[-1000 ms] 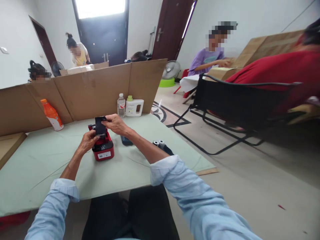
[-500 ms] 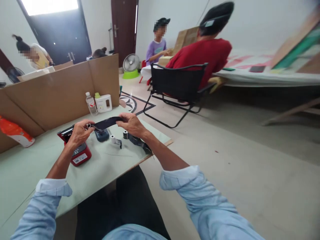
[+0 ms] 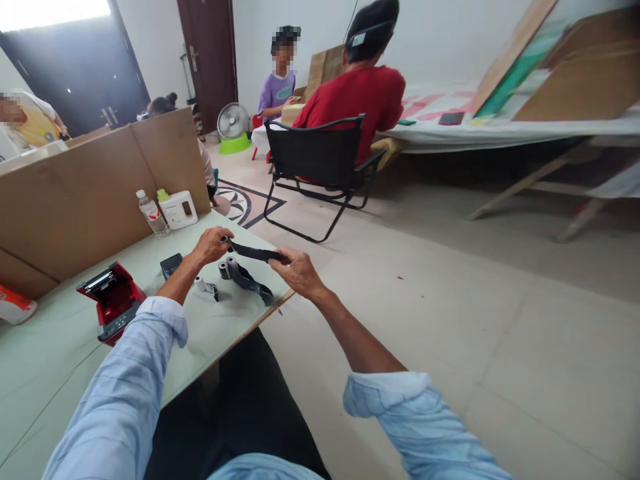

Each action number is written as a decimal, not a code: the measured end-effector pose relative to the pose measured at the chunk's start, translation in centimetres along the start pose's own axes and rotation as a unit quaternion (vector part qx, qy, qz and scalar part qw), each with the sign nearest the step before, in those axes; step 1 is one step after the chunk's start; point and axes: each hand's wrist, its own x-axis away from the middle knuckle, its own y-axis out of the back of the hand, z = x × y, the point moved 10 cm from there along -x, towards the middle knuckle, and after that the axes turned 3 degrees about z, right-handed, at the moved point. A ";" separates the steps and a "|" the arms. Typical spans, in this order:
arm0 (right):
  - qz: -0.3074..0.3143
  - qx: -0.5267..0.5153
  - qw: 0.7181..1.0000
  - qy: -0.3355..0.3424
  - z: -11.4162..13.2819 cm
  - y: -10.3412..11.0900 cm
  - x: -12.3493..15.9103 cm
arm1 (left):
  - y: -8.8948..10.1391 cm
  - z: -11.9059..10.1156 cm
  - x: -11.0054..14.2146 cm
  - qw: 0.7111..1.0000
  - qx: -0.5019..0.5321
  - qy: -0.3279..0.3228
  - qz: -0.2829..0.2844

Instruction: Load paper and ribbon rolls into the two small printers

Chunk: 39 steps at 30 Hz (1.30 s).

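My left hand (image 3: 213,244) and my right hand (image 3: 296,269) each pinch one end of a black ribbon strip (image 3: 255,253), stretched between them above the table's right corner. Below it on the green table (image 3: 60,353) lie two small ribbon rolls with a loose black strip (image 3: 243,276) and a small white roll (image 3: 204,286). A red label printer (image 3: 113,301) with its lid open stands to the left, apart from both hands. A dark small device (image 3: 171,264) lies behind the rolls.
Cardboard screens (image 3: 80,200) wall the table's far side, with a water bottle (image 3: 153,215) and a white jug (image 3: 179,208) against them. An orange bottle (image 3: 15,305) lies at left. A person in red sits on a black folding chair (image 3: 315,167); other people work behind.
My hands lifted the black strip off the red printer and carried it right, stretching it out over the table corner. The view has swung right; the printer's lid stands open.
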 end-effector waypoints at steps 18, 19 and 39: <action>0.081 0.172 0.981 0.024 -2.7 -3.5 5.0 | -8.1 -0.1 0.3 0.974 -0.067 -0.013 0.218; 0.085 0.176 0.980 0.027 -2.7 -3.7 5.0 | -8.2 -0.1 0.5 0.975 -0.068 -0.013 0.212; 0.133 0.224 0.962 0.078 -2.4 -3.9 5.4 | -6.2 -0.1 2.0 0.978 -0.079 0.031 0.193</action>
